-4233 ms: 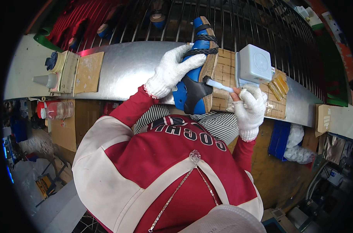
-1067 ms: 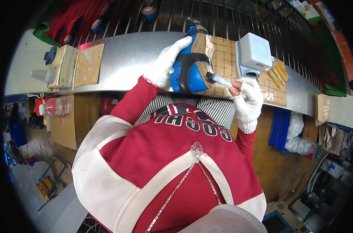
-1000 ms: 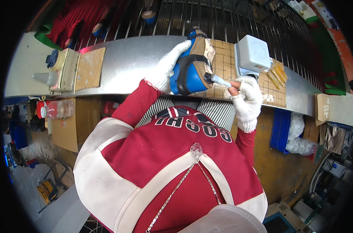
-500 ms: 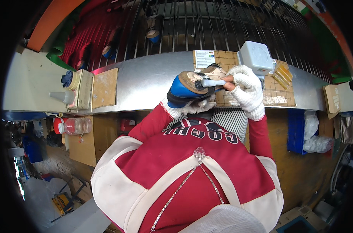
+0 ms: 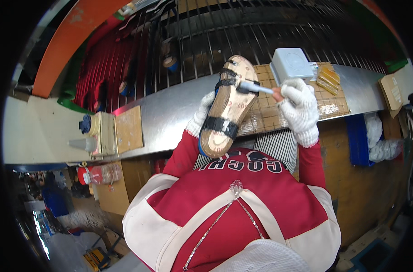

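My left hand, in a white knit glove, grips a shoe last from its left side, its fingers mostly hidden behind. The last is blue, its sole side turned up to me, with a tan insole board and black strap ends folded over it. My right hand, gloved with bare fingertips, pinches the thin handle of a pale glue brush. The brush's thick end touches the black strap at the right edge of the sole; its tip is hard to make out.
Ahead, a light grey square container stands on a taped cardboard sheet beside yellowish blocks. Beyond the metal bench run rollers carrying another blue last. A board and a squeeze bottle lie at left.
The last has been turned from a tilted, toe-on pose to sole up, its long side toward me. My right hand with the brush has shifted slightly right and stays at the straps.
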Demonstrator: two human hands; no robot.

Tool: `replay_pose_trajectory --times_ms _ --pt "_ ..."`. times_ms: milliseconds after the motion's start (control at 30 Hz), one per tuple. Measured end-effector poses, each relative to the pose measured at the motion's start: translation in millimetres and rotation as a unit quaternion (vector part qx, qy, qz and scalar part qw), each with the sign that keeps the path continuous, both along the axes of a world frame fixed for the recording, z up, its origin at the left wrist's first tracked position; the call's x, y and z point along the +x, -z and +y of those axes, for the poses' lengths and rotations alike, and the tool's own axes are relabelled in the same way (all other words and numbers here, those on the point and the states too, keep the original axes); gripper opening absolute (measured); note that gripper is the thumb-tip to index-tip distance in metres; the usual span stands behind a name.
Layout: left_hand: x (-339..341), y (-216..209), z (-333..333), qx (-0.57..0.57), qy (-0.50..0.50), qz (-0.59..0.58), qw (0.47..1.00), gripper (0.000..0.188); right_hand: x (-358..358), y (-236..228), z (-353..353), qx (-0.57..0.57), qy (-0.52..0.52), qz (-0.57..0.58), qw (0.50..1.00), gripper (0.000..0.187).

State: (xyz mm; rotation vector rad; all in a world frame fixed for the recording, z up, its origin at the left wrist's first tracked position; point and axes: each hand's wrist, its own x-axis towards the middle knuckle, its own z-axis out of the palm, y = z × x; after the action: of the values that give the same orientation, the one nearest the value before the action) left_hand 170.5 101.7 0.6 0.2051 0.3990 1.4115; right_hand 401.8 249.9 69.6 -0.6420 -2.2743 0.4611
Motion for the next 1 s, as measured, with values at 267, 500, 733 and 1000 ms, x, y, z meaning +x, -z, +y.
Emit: replay_pose_trajectory --times_ms 267,500,733,1000 --pt "-12 22 16 -0.01 -0.052 0.168 0.984 0.076 -16 8 15 0.134 0.111 0.076 0.982 0.015" --pt "-13 38 70 -0.088 -0.103 -0.135 0.981 0.045 12 35 14 -0.243 0.067 0.145 0.957 0.015" --pt "-78 59 160 -0.18 -0.168 -0.261 0.933 0.054 76 63 28 -0.22 0.226 0.118 0.942 0.019" --pt "-136 83 244 -0.185 -0.263 -0.332 0.887 0.062 101 68 20 -0.127 0.308 -0.067 0.94 0.013"
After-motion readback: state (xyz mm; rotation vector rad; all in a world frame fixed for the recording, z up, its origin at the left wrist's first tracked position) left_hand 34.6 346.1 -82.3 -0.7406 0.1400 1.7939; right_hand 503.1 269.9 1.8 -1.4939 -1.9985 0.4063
